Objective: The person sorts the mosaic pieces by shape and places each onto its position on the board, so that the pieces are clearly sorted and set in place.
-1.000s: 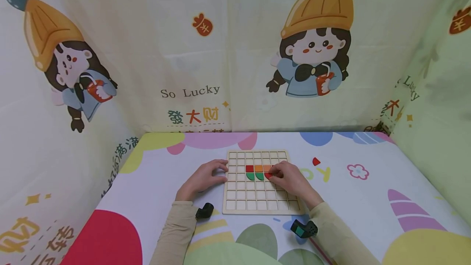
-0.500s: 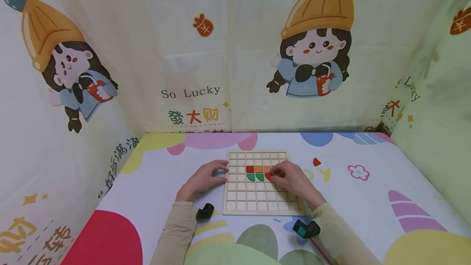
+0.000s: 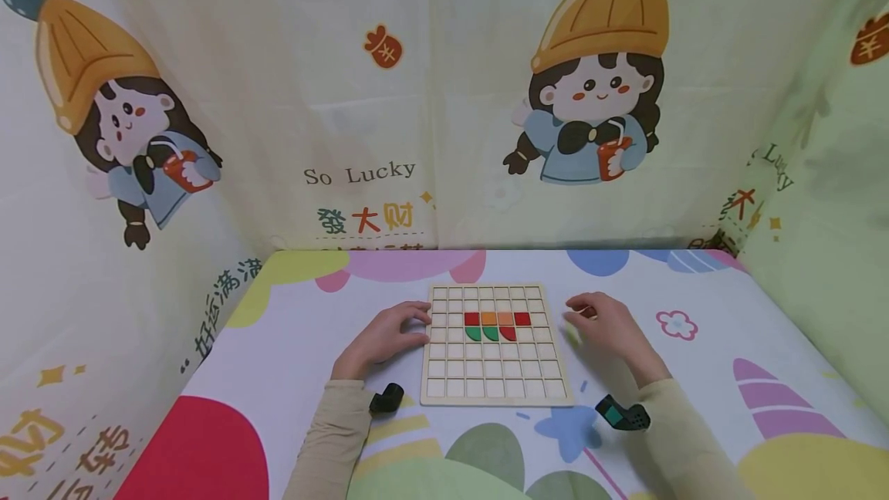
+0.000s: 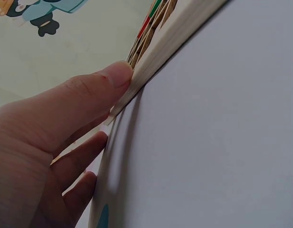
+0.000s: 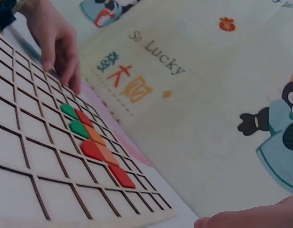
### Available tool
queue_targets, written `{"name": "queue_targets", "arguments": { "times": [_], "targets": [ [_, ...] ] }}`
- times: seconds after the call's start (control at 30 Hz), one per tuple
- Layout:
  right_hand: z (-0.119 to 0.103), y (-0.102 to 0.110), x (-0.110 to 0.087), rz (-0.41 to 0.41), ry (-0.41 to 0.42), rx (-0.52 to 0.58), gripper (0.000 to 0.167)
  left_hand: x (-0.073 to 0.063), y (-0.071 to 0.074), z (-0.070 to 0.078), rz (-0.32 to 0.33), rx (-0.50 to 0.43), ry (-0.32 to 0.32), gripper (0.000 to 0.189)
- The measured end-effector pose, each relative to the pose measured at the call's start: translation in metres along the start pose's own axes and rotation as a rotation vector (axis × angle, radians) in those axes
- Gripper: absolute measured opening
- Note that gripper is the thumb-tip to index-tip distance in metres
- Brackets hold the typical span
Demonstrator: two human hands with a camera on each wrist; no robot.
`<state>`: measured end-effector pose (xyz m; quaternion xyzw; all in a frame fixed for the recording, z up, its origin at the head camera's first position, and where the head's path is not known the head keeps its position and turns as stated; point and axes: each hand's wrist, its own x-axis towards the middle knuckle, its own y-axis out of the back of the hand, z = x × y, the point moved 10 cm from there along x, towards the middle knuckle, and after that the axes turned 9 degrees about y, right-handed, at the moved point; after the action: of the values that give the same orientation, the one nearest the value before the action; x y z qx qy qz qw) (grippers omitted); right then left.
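A wooden grid board lies on the table, holding one row of red and orange square tiles. Just below that row sit two green quarter-circle tiles and a red quarter-circle tile. My left hand touches the board's left edge, its thumb against the wooden side and the other fingers relaxed. To the right of the board, my right hand hovers low with loosely bent fingers, nothing visible between them. Its fingertips point toward the board. In the right wrist view only part of a finger shows.
A patterned cloth covers the table, and printed fabric walls stand behind and on both sides. Each wrist wears a small black camera.
My right hand has left the board and moved right, uncovering a red square tile at the row's end. It now covers where a loose red quarter-circle tile lay. The left hand stays put.
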<state>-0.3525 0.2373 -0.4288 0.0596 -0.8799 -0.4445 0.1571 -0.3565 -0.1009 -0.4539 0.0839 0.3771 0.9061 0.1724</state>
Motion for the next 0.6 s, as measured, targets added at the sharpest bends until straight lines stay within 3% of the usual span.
{"name": "queue_targets", "arguments": {
  "times": [0.33, 0.6],
  "targets": [
    [0.063, 0.031, -0.019, -0.024, -0.251, -0.023, 0.046, 0.0, 0.0, 0.0, -0.005, -0.007, 0.008, 0.024],
    [0.068, 0.027, -0.018, -0.025, -0.225, -0.045, 0.051, 0.0, 0.0, -0.002, 0.007, -0.005, 0.014, 0.024]
  ]
}}
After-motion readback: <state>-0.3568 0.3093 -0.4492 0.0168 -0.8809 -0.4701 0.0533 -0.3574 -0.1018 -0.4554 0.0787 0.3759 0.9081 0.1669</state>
